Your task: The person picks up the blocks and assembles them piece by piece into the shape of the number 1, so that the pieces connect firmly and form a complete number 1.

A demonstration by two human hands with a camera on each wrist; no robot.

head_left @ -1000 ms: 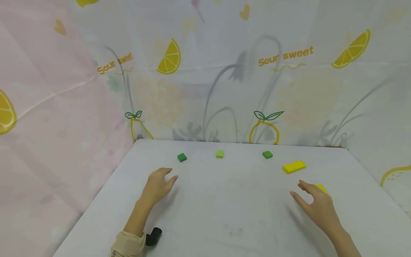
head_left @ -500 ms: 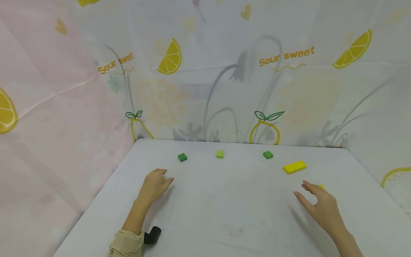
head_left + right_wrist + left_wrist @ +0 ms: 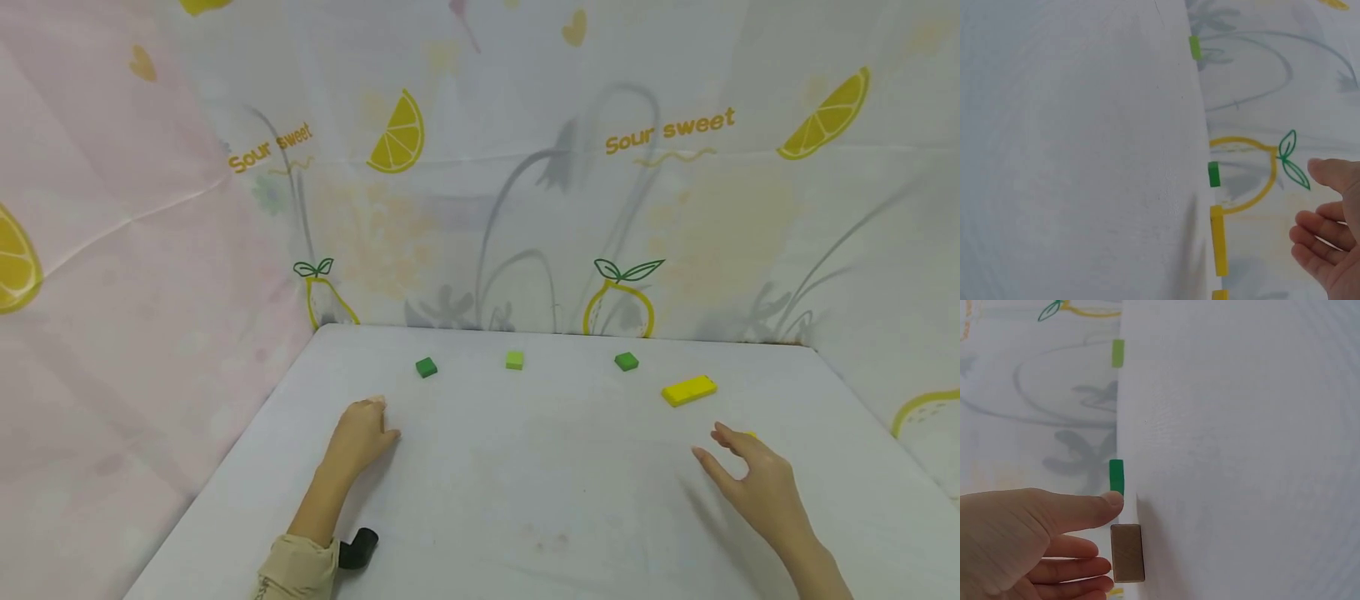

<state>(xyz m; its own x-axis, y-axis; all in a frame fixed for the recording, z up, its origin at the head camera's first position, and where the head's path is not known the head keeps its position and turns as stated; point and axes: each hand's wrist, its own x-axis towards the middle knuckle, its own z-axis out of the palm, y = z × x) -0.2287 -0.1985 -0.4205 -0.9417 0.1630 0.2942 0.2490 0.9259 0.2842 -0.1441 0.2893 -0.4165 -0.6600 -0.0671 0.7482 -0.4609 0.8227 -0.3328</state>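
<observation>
My left hand is low over the left part of the white table, thumb and fingers apart. A brown wooden block stands just beyond the fingertips in the left wrist view, with the thumb to one side of it; whether the fingers touch it I cannot tell. In the head view the hand hides nearly all of that block. My right hand hovers at the right, fingers loosely bent and holding nothing. Behind it a yellow block is mostly hidden. A longer yellow block lies farther back.
Along the back of the table lie a dark green block, a light green block and another green block. A black bent piece sits by the left sleeve. Printed cloth hangs behind.
The left hand has drawn back a little to the left and lowered, its fingers bending more. My right hand has shifted slightly right, covering more of the nearer yellow block.
</observation>
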